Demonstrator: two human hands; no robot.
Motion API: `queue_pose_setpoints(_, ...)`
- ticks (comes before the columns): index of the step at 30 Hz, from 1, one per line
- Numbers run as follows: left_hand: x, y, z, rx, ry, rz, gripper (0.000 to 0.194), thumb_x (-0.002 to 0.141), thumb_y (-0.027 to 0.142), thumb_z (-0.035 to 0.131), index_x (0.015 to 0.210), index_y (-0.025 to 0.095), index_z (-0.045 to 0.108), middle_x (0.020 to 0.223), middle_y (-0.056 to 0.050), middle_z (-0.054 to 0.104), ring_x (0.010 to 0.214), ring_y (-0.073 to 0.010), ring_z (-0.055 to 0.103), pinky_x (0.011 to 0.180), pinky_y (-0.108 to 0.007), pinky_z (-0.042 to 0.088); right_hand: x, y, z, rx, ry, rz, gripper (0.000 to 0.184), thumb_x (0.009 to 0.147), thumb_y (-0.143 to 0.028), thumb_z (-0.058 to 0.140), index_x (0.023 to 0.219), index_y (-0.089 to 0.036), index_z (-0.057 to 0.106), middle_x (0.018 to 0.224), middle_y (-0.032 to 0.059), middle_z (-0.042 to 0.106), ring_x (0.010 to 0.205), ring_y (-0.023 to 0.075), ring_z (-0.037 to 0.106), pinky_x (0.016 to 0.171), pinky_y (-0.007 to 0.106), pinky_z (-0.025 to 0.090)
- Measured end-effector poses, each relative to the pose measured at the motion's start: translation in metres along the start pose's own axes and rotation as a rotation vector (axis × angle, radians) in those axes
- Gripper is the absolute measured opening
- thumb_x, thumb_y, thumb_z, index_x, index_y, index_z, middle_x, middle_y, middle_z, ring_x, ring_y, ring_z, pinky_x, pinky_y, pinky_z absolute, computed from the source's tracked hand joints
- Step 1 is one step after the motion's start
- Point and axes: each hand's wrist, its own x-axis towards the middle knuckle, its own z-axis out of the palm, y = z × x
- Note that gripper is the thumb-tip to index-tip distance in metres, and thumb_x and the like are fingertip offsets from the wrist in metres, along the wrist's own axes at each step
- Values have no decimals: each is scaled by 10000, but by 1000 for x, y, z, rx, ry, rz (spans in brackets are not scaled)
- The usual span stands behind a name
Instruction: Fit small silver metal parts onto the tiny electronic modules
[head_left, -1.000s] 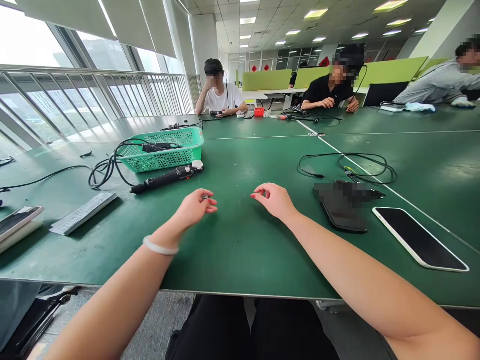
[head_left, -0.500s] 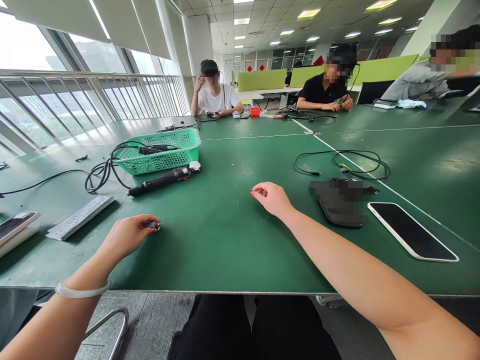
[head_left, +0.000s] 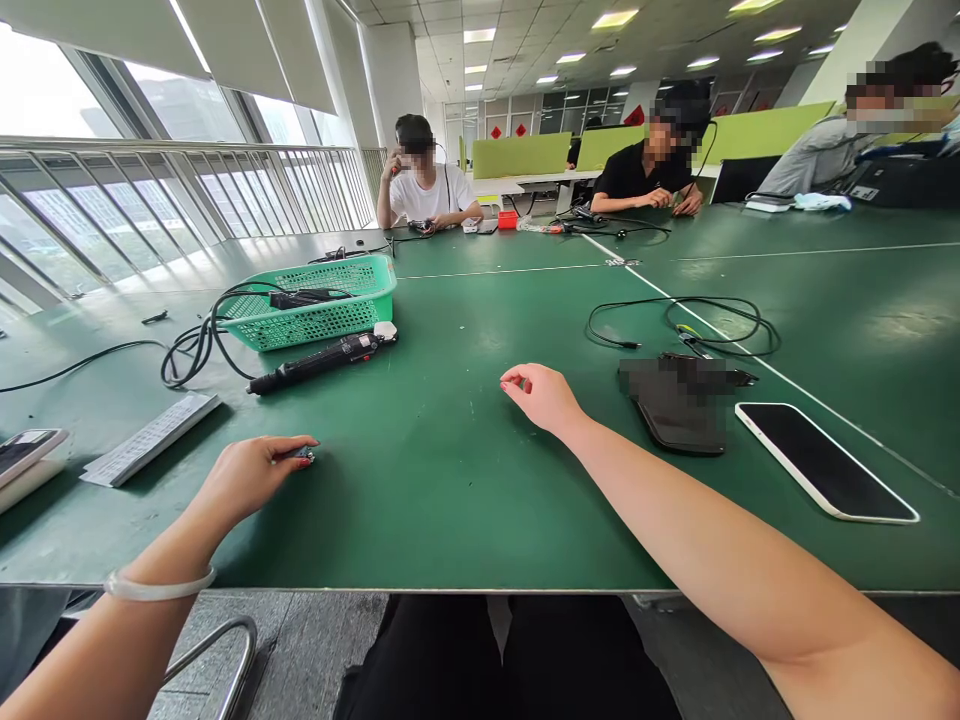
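Observation:
Between the thumb and fingers of my left hand (head_left: 251,478) is a small grey metallic piece (head_left: 306,454), mostly covered, so its kind does not show. A pale bangle (head_left: 161,588) circles that wrist. My right hand (head_left: 544,395) rests over the middle of the green table (head_left: 420,480), fingertips curled together in a pinch. Whatever they may hold is too small or hidden to make out. Beyond my left hand lies a black electric screwdriver (head_left: 322,362), in front of a green plastic basket (head_left: 315,325). To the left is a stack of printed paper slips (head_left: 150,438).
Right of my right arm lie a black pouch (head_left: 679,425), partly blurred, and a white-edged phone (head_left: 825,460). A coiled black cable (head_left: 720,325) sits behind them. More phones (head_left: 30,460) are at the left edge. Several people sit across the table, near a red box (head_left: 508,220).
The view has shifted slightly. The fingers of my left hand have straightened a little around the small metallic piece. My right hand keeps its pinch in nearly the same place.

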Motion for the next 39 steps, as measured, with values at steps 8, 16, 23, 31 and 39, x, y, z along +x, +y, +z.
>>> queue_pose_setpoints(8, 0, 1, 0, -115, 65, -6, 452, 709, 501, 529, 1062, 293, 719, 897, -44, 759, 838, -279, 678, 763, -347, 492, 0, -1, -1, 1, -3, 7, 194, 837, -329, 546, 903, -230, 698, 860, 17, 672, 638, 127, 511, 620, 284, 421)
queue_pose_setpoints(16, 0, -3, 6, -228, 127, -61, 305, 688, 401, 568, 951, 263, 638, 1006, -57, 746, 1012, -278, 678, 871, -349, 483, 0, 0, -1, 8, -23, 14, 192, 837, -319, 543, 914, -223, 691, 877, 20, 671, 645, 125, 513, 626, 282, 422)
queue_pose_setpoints(23, -4, 1, 5, -153, 121, -80, 374, 700, 451, 549, 985, 271, 713, 959, -47, 755, 955, -295, 678, 839, -360, 486, -1, -2, -2, 3, -31, 28, 195, 838, -318, 541, 917, -223, 692, 871, 17, 665, 641, 121, 511, 619, 277, 422)
queue_pose_setpoints(31, -7, -6, 2, -207, 84, -117, 497, 687, 544, 596, 1081, 276, 734, 880, -61, 760, 819, -290, 675, 750, -375, 495, 0, 0, -1, 4, -30, 17, 194, 830, -323, 544, 908, -227, 694, 860, 19, 674, 639, 124, 525, 612, 276, 430)
queue_pose_setpoints(39, -5, -8, 10, -887, 145, -241, 668, 551, 592, 720, 1067, 168, 697, 1022, -111, 735, 934, -251, 661, 797, -330, 522, 0, 0, 0, 10, -42, 20, 195, 832, -321, 544, 912, -227, 695, 866, 16, 676, 635, 119, 525, 610, 272, 426)
